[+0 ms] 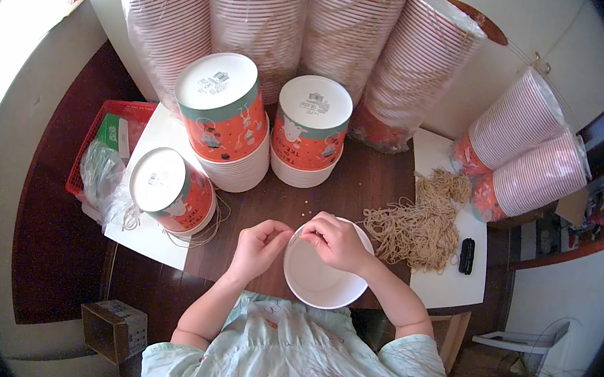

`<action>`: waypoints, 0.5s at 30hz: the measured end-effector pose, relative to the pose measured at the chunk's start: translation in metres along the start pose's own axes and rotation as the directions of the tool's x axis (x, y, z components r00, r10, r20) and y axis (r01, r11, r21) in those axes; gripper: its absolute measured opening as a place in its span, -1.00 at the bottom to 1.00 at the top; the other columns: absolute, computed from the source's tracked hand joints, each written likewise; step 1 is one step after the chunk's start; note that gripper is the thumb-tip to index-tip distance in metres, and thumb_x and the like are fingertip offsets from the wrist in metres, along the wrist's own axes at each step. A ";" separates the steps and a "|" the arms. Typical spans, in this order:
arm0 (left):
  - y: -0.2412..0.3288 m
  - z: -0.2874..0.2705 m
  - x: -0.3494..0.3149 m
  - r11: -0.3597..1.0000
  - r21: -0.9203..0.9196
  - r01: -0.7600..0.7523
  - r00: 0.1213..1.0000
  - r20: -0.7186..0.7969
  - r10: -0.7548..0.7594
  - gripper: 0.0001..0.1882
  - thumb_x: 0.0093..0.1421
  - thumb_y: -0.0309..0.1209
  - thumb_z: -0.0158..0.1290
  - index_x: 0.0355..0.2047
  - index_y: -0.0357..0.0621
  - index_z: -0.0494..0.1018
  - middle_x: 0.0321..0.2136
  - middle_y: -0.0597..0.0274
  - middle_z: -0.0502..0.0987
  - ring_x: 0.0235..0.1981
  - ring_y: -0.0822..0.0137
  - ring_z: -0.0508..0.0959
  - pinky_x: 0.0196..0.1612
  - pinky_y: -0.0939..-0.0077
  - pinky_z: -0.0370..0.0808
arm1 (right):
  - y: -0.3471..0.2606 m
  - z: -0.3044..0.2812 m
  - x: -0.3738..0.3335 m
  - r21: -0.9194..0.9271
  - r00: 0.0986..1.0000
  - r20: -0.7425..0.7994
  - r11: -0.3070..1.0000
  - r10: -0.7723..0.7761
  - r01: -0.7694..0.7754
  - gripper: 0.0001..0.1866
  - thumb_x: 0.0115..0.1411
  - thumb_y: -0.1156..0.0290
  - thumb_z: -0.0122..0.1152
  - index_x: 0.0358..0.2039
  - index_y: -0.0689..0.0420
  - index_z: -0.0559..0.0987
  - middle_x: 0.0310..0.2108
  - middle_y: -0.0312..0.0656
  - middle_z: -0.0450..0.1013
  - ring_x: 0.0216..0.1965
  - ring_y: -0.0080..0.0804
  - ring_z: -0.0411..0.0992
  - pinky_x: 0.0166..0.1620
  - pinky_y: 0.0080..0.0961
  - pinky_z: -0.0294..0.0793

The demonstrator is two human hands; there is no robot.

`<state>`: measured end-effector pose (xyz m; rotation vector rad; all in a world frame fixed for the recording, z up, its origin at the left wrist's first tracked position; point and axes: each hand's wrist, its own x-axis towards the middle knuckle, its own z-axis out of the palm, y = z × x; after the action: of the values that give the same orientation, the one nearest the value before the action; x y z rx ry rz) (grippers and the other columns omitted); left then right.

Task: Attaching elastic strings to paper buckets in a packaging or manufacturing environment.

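An open white paper bucket [310, 285] stands at the table's front edge, its pale inside facing up. My left hand [259, 250] is closed in a pinch at the upper left of its rim. Over the bucket's far side, my right hand [338, 245] pinches too, its fingertips almost meeting the left ones. Whatever lies between the fingertips is too small to make out. To the right of the bucket spreads a heap of tan string [424, 220]. Left of my hands, an upside-down orange and green paper bucket [186, 202] has loose string around its base.
Two upside-down bucket stacks [224, 125] [311, 134] stand behind my hands. Tall plastic-wrapped bucket stacks [256, 29] line the back, with more wrapped stacks [532, 172] at right. A small black object [466, 256] lies near the right edge. A red basket [78, 165] sits at left.
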<state>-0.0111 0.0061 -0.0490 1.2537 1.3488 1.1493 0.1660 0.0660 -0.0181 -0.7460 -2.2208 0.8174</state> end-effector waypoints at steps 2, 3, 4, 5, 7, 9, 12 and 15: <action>-0.003 -0.001 0.000 1.000 -0.001 0.004 1.000 0.000 -0.004 -0.92 0.12 -0.51 0.03 -0.40 -0.29 0.45 -0.56 0.36 0.48 -0.52 0.64 0.40 -0.49 0.77 0.33 | 0.000 0.000 0.000 -0.006 1.000 0.012 1.000 0.000 0.000 -0.91 0.02 0.43 0.15 -0.48 0.13 0.43 -0.52 -0.21 0.37 -0.51 -0.25 0.41 -0.48 -0.41 0.39; -0.004 -0.001 0.000 1.000 0.000 0.001 1.000 0.007 -0.001 -0.92 0.12 -0.52 0.02 -0.40 -0.29 0.45 -0.56 0.37 0.48 -0.52 0.64 0.40 -0.49 0.77 0.32 | 0.000 0.000 0.000 -0.005 1.000 0.016 1.000 -0.006 0.006 -0.91 0.02 0.44 0.14 -0.48 0.13 0.43 -0.51 -0.21 0.37 -0.51 -0.26 0.41 -0.48 -0.41 0.39; -0.005 -0.001 0.000 1.000 0.001 -0.003 1.000 0.014 0.003 -0.93 0.12 -0.52 0.02 -0.40 -0.29 0.44 -0.56 0.38 0.47 -0.53 0.64 0.39 -0.49 0.78 0.32 | -0.001 -0.001 0.000 -0.004 1.000 0.020 1.000 -0.011 0.011 -0.91 0.01 0.45 0.14 -0.48 0.13 0.42 -0.51 -0.21 0.36 -0.50 -0.26 0.41 -0.48 -0.41 0.39; -0.005 -0.001 0.000 1.000 0.001 -0.003 1.000 0.014 0.003 -0.93 0.12 -0.52 0.02 -0.40 -0.29 0.44 -0.56 0.38 0.47 -0.53 0.64 0.39 -0.49 0.78 0.32 | -0.001 -0.001 0.000 -0.003 1.000 0.021 1.000 -0.011 0.011 -0.91 0.01 0.45 0.14 -0.48 0.13 0.42 -0.51 -0.21 0.36 -0.50 -0.26 0.41 -0.48 -0.41 0.39; -0.005 0.001 0.000 1.000 -0.018 -0.019 1.000 0.017 0.019 -0.94 0.11 -0.54 0.01 -0.41 -0.30 0.44 -0.57 0.40 0.46 -0.53 0.64 0.38 -0.50 0.78 0.31 | -0.003 -0.001 0.001 -0.003 0.999 0.024 1.000 -0.021 0.021 -0.93 0.01 0.48 0.12 -0.49 0.13 0.41 -0.52 -0.20 0.36 -0.50 -0.24 0.40 -0.47 -0.40 0.37; -0.004 0.004 0.000 0.999 -0.021 -0.029 1.000 0.009 0.029 -0.94 0.11 -0.55 0.02 -0.42 -0.29 0.44 -0.58 0.41 0.45 -0.54 0.65 0.38 -0.50 0.78 0.30 | -0.001 -0.002 0.001 0.020 1.000 0.027 1.000 -0.014 0.014 -0.93 0.01 0.48 0.11 -0.49 0.14 0.41 -0.52 -0.19 0.36 -0.50 -0.23 0.40 -0.47 -0.39 0.37; -0.003 0.005 0.000 0.999 -0.032 -0.039 0.999 -0.003 0.039 -0.94 0.11 -0.55 0.02 -0.42 -0.29 0.45 -0.59 0.41 0.44 -0.55 0.65 0.37 -0.51 0.78 0.29 | -0.001 -0.003 0.001 0.060 0.999 0.040 0.998 0.001 -0.004 -0.94 0.02 0.50 0.10 -0.49 0.15 0.40 -0.53 -0.18 0.35 -0.51 -0.22 0.38 -0.46 -0.39 0.35; -0.004 0.006 0.000 0.998 -0.036 -0.048 0.999 -0.010 0.048 -0.94 0.11 -0.54 0.02 -0.42 -0.30 0.45 -0.60 0.42 0.44 -0.56 0.65 0.36 -0.52 0.78 0.29 | 0.000 -0.003 0.001 0.089 0.998 0.061 0.996 0.009 -0.014 -0.94 0.02 0.50 0.09 -0.49 0.16 0.40 -0.53 -0.17 0.35 -0.51 -0.22 0.37 -0.46 -0.40 0.34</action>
<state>-0.0055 0.0061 -0.0534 1.2622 1.3045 1.2089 0.1681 0.0680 -0.0160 -0.7006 -2.2188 0.9499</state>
